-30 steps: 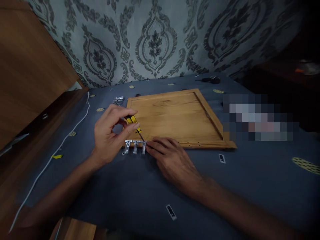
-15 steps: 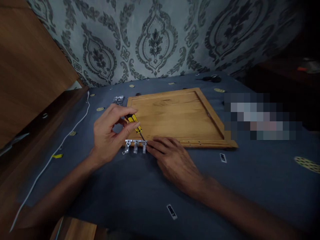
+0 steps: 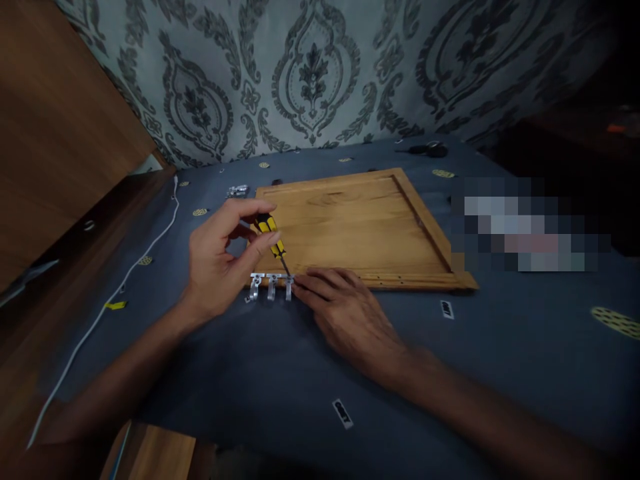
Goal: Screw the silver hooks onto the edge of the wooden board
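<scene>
Yellow-and-black screwdriver [image 3: 273,239] meets silver metal fitting [image 3: 289,290].
Left hand [image 3: 216,257] pinches the screwdriver; right hand [image 3: 347,317], grip unclear, lies beside the fitting at the near edge of a brown wooden panel [image 3: 345,227].

Apparently a home: damask-patterned backdrop [image 3: 315,73], blue printed cloth [image 3: 280,380] (yellow ovals among its motifs), wooden furniture [image 3: 65,113].

A pale grey backdrop with dark damask medallions [image 3: 250,97] rises behind. A brown wood-grained panel [image 3: 65,120] leans left; light is dim.
</scene>
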`<state>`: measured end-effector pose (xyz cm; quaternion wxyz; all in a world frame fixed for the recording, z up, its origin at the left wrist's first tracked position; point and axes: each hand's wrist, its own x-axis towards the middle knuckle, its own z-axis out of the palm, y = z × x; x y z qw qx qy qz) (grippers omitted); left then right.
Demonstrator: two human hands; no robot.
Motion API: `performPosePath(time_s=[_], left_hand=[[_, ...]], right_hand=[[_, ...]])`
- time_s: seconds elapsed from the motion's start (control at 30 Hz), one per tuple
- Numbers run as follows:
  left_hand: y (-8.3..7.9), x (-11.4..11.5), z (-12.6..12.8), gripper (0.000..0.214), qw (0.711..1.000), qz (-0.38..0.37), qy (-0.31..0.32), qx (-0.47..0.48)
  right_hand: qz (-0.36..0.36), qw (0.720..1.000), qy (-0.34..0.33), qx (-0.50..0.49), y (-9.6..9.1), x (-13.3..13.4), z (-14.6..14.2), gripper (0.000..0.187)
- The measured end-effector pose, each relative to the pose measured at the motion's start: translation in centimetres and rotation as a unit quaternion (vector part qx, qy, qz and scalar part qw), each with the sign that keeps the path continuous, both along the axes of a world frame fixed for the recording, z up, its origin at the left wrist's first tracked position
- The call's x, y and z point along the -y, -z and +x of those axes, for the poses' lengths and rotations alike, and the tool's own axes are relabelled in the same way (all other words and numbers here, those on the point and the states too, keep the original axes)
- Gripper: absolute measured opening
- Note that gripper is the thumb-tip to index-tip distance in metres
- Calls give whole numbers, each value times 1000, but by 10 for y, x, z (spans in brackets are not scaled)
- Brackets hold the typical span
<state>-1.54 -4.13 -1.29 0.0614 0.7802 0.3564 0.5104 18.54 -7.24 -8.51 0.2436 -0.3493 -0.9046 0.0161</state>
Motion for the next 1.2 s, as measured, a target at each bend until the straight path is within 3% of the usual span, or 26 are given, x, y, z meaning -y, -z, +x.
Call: performPosePath(time_s=[0.4,0.97,1.2], left_hand=[[-8,0,-8,22,998,8,-43,55],[2,4,-1,23,1000,21,-14,-4],[-1,7,-2,23,999,11,2,-45]], right_hand=[[5,1000,-4,-4,2,-1,1,36],[-5,1000,-2,3,2,-1,1,42],[6,1000,-3,-1,3,-2,1,37]])
